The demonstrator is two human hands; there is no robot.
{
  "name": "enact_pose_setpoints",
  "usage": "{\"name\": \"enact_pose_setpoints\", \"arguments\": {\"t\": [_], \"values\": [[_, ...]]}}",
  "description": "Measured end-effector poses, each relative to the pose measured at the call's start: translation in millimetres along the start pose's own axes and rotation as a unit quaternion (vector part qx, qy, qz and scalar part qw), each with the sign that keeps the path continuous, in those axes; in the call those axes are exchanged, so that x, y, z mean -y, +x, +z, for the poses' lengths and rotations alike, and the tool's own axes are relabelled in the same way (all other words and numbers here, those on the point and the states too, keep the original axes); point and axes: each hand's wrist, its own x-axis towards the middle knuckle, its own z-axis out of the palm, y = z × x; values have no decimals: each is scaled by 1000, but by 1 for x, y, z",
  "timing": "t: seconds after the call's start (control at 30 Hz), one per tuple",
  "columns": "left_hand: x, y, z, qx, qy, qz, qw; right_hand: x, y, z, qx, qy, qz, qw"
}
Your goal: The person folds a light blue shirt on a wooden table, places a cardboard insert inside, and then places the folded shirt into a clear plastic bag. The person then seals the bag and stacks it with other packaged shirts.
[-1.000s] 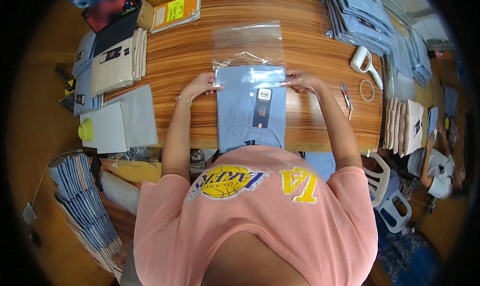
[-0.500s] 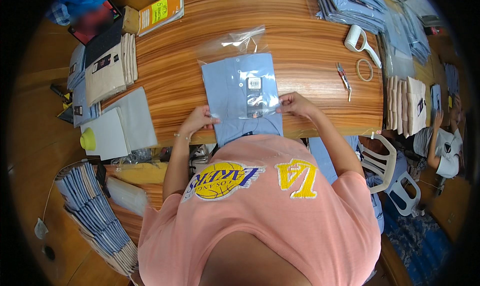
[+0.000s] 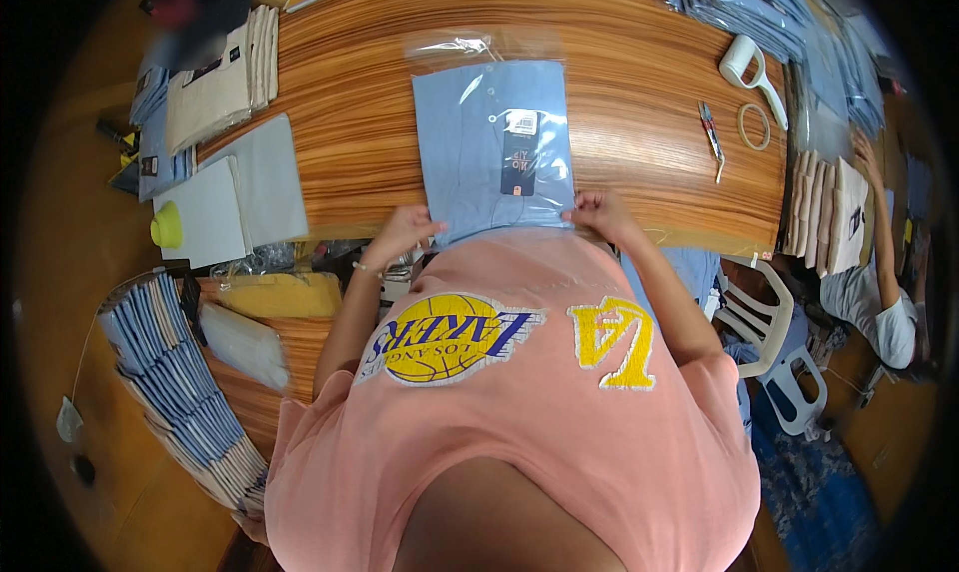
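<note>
Ur L hand (image 3: 408, 232) & R hand (image 3: 603, 218) pinch the near corners of the clear bag (image 3: 539, 47), 7 & 5 o'clock; folded blue shirt (image 3: 462, 142) inside, 12 o'clock on the table (image 3: 345, 132). Imo uneven tugging could split it. Navy tag (image 3: 517, 167) w/ white barcode sticker (image 3: 520, 123); lettered patches (image 3: 450, 342) on ur tee (image 3: 330, 472).

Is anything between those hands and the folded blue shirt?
Only the clear plastic bag around the folded blue shirt: the left hand and right hand are at its near corners. Nothing else visible stands between.

Stacked shirts (image 3: 739, 12) suggest a workshop (garments, evidently).
</note>
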Motion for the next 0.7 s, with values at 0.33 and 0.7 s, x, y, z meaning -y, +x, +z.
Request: {"name": "enact_pose_setpoints", "arguments": {"t": [0.33,0.7], "values": [[24,5,9,-52,-80,61,994,-6,-6,7,15,33,21,999],[6,-9,3,-41,-48,19,998,-14,9,-5,13,-42,46,998]]}}
